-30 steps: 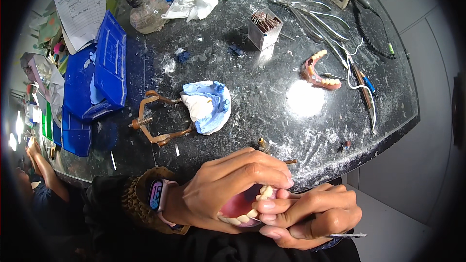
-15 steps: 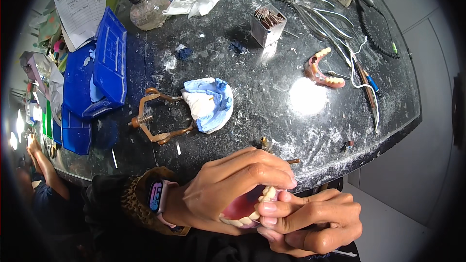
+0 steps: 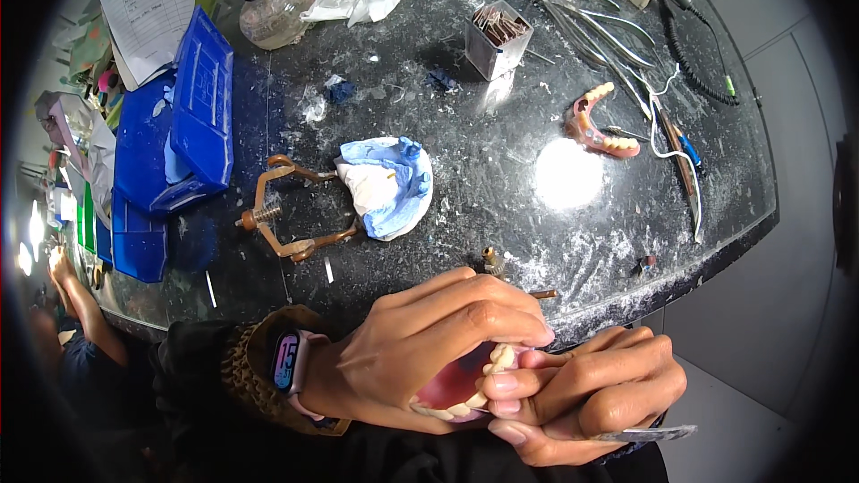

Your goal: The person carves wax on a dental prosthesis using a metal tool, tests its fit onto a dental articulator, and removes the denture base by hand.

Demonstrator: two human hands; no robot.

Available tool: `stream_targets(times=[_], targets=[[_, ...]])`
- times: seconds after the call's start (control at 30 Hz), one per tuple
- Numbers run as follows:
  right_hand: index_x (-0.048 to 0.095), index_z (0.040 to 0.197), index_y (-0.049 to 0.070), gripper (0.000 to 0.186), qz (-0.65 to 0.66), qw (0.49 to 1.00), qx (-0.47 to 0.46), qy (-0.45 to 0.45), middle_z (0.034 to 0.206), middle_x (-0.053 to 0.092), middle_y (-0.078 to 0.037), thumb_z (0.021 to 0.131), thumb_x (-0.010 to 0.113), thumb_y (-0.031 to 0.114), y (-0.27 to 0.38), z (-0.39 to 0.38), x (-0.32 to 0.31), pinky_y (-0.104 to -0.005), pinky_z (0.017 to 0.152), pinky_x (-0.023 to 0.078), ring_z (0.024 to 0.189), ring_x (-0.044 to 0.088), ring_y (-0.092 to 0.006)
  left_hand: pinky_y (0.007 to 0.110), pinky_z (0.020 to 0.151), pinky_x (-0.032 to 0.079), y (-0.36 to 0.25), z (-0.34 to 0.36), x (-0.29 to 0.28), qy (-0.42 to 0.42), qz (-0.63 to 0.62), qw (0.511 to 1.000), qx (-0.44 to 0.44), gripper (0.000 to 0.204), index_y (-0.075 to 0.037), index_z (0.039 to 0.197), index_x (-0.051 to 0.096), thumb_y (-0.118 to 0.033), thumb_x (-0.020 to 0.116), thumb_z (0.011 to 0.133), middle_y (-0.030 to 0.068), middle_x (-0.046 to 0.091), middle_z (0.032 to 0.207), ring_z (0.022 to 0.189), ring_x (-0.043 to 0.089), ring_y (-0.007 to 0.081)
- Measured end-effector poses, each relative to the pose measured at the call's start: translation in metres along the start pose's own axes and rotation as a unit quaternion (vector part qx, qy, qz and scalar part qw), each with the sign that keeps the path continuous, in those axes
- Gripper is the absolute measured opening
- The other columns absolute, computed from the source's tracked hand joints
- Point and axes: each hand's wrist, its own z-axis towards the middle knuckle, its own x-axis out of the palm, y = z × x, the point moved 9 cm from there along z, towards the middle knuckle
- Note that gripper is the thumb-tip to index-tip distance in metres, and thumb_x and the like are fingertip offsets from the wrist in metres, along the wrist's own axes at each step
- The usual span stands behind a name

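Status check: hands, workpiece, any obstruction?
Left hand gripping pink denture. Right hand holding thin metal tool, fingertips at denture's teeth. Denture above lap, partly hidden by fingers; nothing else visibly blocking.

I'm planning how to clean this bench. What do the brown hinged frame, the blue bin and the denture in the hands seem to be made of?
Brown hinged frame: probably metal, coppery and worn, with a dull sheen and a coiled spring. Blue bin: likely rigid plastic, given its moulded panels and soft shine. Held denture: perhaps acrylic, judging by its smooth, glossy pink-and-cream look.
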Motion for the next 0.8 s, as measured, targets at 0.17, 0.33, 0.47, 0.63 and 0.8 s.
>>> stream_targets(times=[0.17, 0.33, 0.47, 0.63, 0.8], targets=[[0.048, 0.057, 0.006, 0.035, -0.001, 1.0, 0.007, 0.02, 0.053, 0.062, -0.009, 0.059, 0.079, -0.01, 0.0, 0.004, 0.002, -0.0178, 0.039, 0.05, 0.046, 0.064, -0.0113, 0.024, 0.056, 0.049, -0.001, 0.001, -0.001, -0.01, 0.0, 1.0, 0.005, 0.017, -0.002, 0.092, 0.059, -0.009, 0.068, 0.079, 0.0093, 0.066, 0.083, 0.069, 0.066, 0.0164], [0.043, 0.056, 0.007, 0.04, 0.117, 0.993, 0.029, -0.001, 0.052, 0.061, -0.014, 0.06, 0.079, -0.01, -0.01, 0.001, 0.0, -0.0227, 0.046, 0.055, 0.054, 0.068, -0.0214, 0.025, 0.059, 0.052, 0.002, -0.002, -0.001, -0.021, -0.011, 1.0, -0.007, 0.018, -0.001, 0.092, 0.059, -0.008, 0.07, 0.078, 0.012, 0.066, 0.086, 0.071, 0.066, 0.0172], [0.043, 0.06, 0.007, 0.039, 0.098, 0.995, 0.025, -0.017, 0.058, 0.063, -0.018, 0.063, 0.079, -0.008, -0.016, -0.01, -0.004, -0.0242, 0.052, 0.058, 0.066, 0.07, -0.0269, 0.025, 0.061, 0.053, 0.003, 0.0, -0.003, -0.002, -0.037, 0.999, -0.01, 0.023, 0.0, 0.093, 0.059, -0.008, 0.072, 0.076, 0.0141, 0.065, 0.088, 0.073, 0.066, 0.0176], [0.048, 0.068, 0.006, 0.036, 0.046, 0.999, 0.017, 0.003, 0.065, 0.066, -0.016, 0.062, 0.08, -0.007, -0.007, -0.013, -0.002, -0.0257, 0.057, 0.059, 0.071, 0.07, -0.0279, 0.025, 0.061, 0.053, 0.0, 0.0, -0.002, -0.001, -0.026, 1.0, -0.013, 0.028, 0.001, 0.094, 0.06, -0.011, 0.076, 0.075, 0.0149, 0.065, 0.089, 0.075, 0.066, 0.0185], [0.048, 0.071, 0.006, 0.037, 0.046, 0.999, 0.004, 0.011, 0.07, 0.067, -0.018, 0.06, 0.08, -0.01, -0.004, -0.017, 0.001, -0.0272, 0.066, 0.059, 0.078, 0.07, -0.0289, 0.026, 0.062, 0.054, -0.002, 0.001, -0.003, 0.004, -0.025, 1.0, -0.012, 0.028, 0.001, 0.094, 0.06, -0.012, 0.076, 0.075, 0.0154, 0.065, 0.089, 0.076, 0.067, 0.0196]])
